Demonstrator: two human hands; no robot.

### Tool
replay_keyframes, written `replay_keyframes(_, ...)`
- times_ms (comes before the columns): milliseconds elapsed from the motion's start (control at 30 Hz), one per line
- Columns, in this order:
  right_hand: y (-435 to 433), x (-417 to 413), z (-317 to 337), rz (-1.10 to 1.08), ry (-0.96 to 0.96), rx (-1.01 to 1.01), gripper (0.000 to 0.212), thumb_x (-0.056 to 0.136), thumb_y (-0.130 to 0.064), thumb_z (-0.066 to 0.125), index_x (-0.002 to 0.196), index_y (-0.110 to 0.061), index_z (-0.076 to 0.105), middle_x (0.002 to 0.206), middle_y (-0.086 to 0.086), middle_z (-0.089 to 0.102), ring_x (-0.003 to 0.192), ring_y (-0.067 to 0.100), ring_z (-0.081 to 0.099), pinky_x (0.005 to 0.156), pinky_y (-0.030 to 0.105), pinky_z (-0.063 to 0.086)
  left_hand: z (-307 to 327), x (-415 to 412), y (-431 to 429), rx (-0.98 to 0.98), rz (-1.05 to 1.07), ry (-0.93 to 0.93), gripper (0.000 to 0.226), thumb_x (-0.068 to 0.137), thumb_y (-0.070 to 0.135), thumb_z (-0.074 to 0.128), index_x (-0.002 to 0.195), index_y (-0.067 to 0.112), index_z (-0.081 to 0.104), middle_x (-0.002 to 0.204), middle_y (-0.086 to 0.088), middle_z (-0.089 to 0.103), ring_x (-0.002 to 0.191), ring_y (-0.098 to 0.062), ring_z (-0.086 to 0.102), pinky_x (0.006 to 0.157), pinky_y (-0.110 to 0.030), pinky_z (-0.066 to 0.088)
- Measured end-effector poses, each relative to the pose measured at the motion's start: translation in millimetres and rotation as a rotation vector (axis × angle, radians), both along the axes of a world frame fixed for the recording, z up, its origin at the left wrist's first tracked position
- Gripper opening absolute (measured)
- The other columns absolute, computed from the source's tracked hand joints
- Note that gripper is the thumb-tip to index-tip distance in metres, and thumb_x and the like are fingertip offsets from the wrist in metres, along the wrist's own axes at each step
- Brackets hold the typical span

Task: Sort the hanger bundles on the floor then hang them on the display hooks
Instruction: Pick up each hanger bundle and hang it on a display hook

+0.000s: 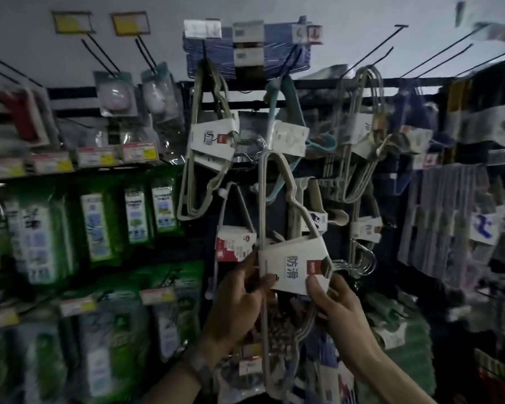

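Left hand [239, 295] and right hand [341, 310] each pinch the white-sleeved beige plastic hanger bundle [295, 255], just below the hung teal hanger bundle [287, 135]. Likely light, stiff and long; the sleeve grips best.

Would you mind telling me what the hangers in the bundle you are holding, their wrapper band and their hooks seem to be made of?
The hangers look like matte beige plastic or coated wire: thin, uniform, dull arms. The wrapper band seems to be white printed card, with crisp folded edges. The hooks look like bare metal wire, bright and glinting.
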State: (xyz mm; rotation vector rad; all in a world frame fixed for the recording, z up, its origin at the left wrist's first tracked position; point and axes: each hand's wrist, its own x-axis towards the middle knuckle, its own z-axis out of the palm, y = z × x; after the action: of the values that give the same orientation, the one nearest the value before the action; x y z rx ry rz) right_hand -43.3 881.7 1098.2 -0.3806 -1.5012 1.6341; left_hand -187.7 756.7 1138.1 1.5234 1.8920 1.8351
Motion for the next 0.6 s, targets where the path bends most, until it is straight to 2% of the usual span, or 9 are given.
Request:
replay_keyframes(100, 16.1, -7.9, 37.2, 0.105, 0.053, 0.035, 0.030, 0.099, -0.035, 0.064, 0.126, -0.020, 0.064, 0.113, 0.006, 0.079, 0.103, 0.029, 0.076, 0.099, 0.054, 0.056, 27.7, -1.8, 10.4, 0.068, 0.100, 0.051, 0.044, 0.101, 0.024, 0.064, 0.137, 0.045, 0.054, 0.114, 0.020, 0.074, 0.108, -0.003, 0.069, 0.090, -0.031, 0.060)
replay_keyframes(200, 23.2, -16.5, 76.3, 0.204, 0.085, 0.128, 0.027, 0.105, -0.030, 0.055, 0.126, -0.016, 0.064, 0.117, 0.009, 0.077, 0.109, 0.030, 0.074, 0.098, 0.053, 0.056, 60.6, -1.0, 16.4, 0.159, 0.194, 0.108, 0.047, 0.102, 0.027, 0.060, 0.145, 0.039, 0.048, 0.110, 0.027, 0.072, 0.103, 0.001, 0.070, 0.086, -0.031, 0.061)
replay_keyframes(267, 27.4, -25.8, 101.1, 0.247, 0.109, 0.184, 0.028, 0.107, -0.029, 0.052, 0.127, -0.013, 0.065, 0.115, 0.012, 0.077, 0.107, 0.032, 0.075, 0.093, 0.052, 0.060, 82.9, -1.9, 17.3, 0.211, 0.228, 0.128, 0.046, 0.104, 0.028, 0.056, 0.148, 0.035, 0.046, 0.111, 0.021, 0.074, 0.103, -0.003, 0.071, 0.087, -0.036, 0.061)
replay_keyframes(333, 29.1, -37.5, 125.9, 0.250, 0.120, 0.260, 0.027, 0.107, -0.030, 0.052, 0.123, -0.014, 0.068, 0.111, 0.011, 0.079, 0.102, 0.031, 0.076, 0.087, 0.052, 0.062, 104.3, -8.1, 17.3, 0.265, 0.271, 0.153, 0.046, 0.105, 0.030, 0.055, 0.151, 0.025, 0.049, 0.121, 0.012, 0.073, 0.112, -0.004, 0.068, 0.097, -0.037, 0.058)
replay_keyframes(400, 28.0, -51.7, 150.2, 0.222, 0.130, 0.354, 0.027, 0.107, -0.034, 0.055, 0.118, -0.016, 0.071, 0.103, 0.010, 0.080, 0.089, 0.030, 0.078, 0.078, 0.052, 0.064, 126.5, -20.2, 17.2, 0.295, 0.323, 0.166, 0.045, 0.105, 0.029, 0.055, 0.149, 0.022, 0.050, 0.123, 0.013, 0.071, 0.114, 0.003, 0.065, 0.100, -0.029, 0.055)
replay_keyframes(467, 27.2, -70.4, 174.0, 0.204, 0.132, 0.376, 0.032, 0.104, -0.042, 0.059, 0.115, -0.015, 0.071, 0.093, 0.010, 0.079, 0.074, 0.029, 0.077, 0.062, 0.044, 0.063, 149.1, -34.0, 16.8, 0.318, 0.353, 0.169, 0.033, 0.105, 0.022, 0.055, 0.138, 0.025, 0.057, 0.108, 0.022, 0.070, 0.099, 0.013, 0.065, 0.084, -0.011, 0.052)
replay_keyframes(500, 26.8, -79.3, 186.1, 0.195, 0.132, 0.386, 0.038, 0.100, -0.050, 0.062, 0.115, -0.016, 0.071, 0.094, 0.008, 0.079, 0.076, 0.027, 0.077, 0.065, 0.044, 0.064, 160.4, -41.8, 17.4, 0.333, 0.370, 0.168, 0.028, 0.105, 0.018, 0.055, 0.132, 0.025, 0.060, 0.102, 0.024, 0.069, 0.091, 0.016, 0.065, 0.075, -0.006, 0.050)
replay_keyframes(533, 28.8, -90.5, 197.4, 0.186, 0.120, 0.403, 0.049, 0.093, -0.063, 0.064, 0.116, -0.020, 0.072, 0.099, 0.004, 0.080, 0.085, 0.025, 0.078, 0.075, 0.048, 0.064, 171.4, -49.6, 18.2, 0.340, 0.383, 0.157, 0.026, 0.105, 0.017, 0.055, 0.128, 0.026, 0.061, 0.099, 0.023, 0.069, 0.086, 0.015, 0.065, 0.071, -0.005, 0.048)
replay_keyframes(600, 34.1, -112.2, 216.2, 0.171, 0.101, 0.460, 0.063, 0.084, -0.077, 0.061, 0.119, -0.027, 0.073, 0.109, -0.004, 0.079, 0.102, 0.021, 0.075, 0.095, 0.052, 0.058, 192.6, -65.8, 20.4, 0.343, 0.379, 0.128, 0.027, 0.105, 0.020, 0.055, 0.131, 0.021, 0.063, 0.104, 0.014, 0.072, 0.093, 0.006, 0.067, 0.076, -0.010, 0.052)
